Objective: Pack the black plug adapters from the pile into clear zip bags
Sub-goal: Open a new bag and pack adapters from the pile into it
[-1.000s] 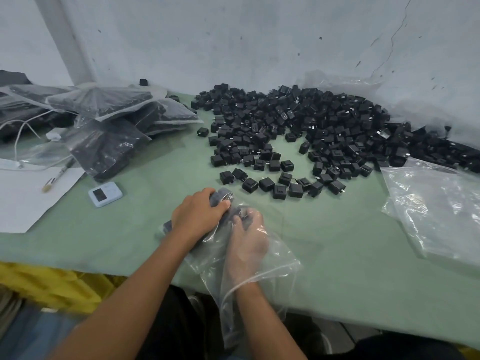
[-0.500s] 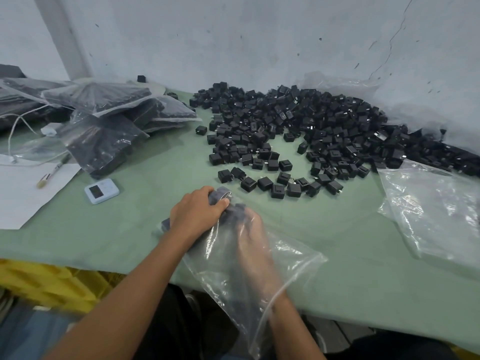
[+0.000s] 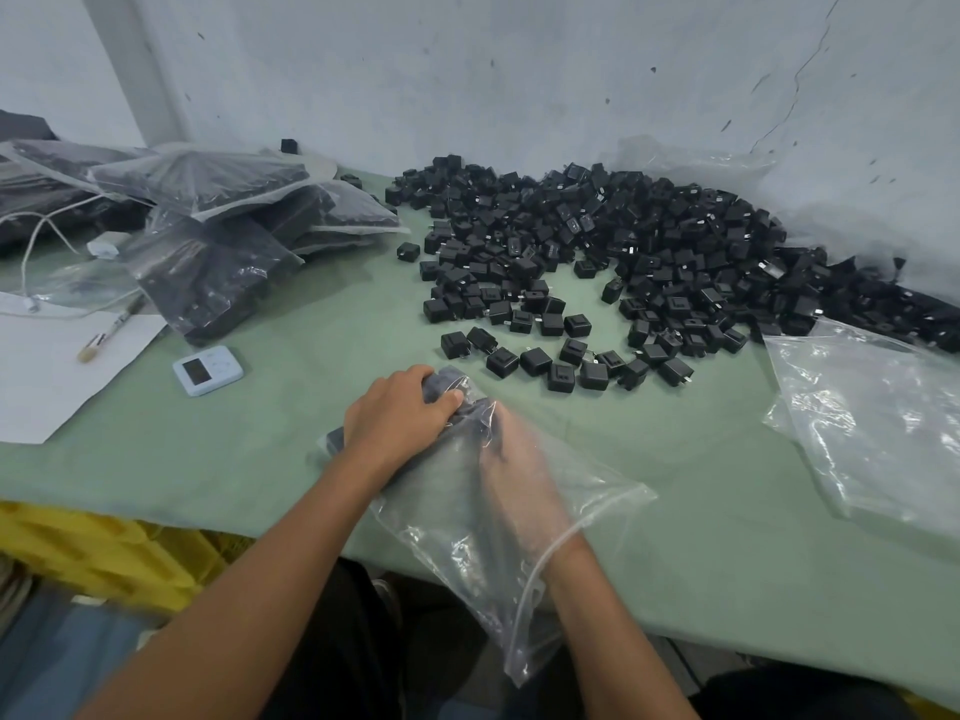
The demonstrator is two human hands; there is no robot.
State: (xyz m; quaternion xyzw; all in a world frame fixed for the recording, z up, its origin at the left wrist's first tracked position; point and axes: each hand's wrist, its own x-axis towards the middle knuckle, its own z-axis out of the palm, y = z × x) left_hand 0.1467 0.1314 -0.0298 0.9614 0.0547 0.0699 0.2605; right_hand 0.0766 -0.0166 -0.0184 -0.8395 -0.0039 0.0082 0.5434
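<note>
Since a second before, the zip bag (image 3: 597, 493) had flared wider round the right hand (image 3: 519, 475) buried inside it near the bench's (image 3: 249, 439) front edge; that hand's grip could not be told. The left hand (image 3: 400, 420) clamped the bagged adapters (image 3: 439, 388) from outside; pressing them flat into the bottom corner seemed wise.

Pile of plug adapters (image 3: 597, 241): black plastic, matt, smooth faces. Held zip bag (image 3: 467, 553): thin clear film, glossy, creased, streaked with glare. Loose spare bags (image 3: 872, 433): same glossy film, crinkled. Top of counter (image 3: 701, 511): pale green, matt, cloth-like. White paper sheet (image 3: 47, 376): matt. Grey wall (image 3: 519, 70): rough, pitted, cracked.
</note>
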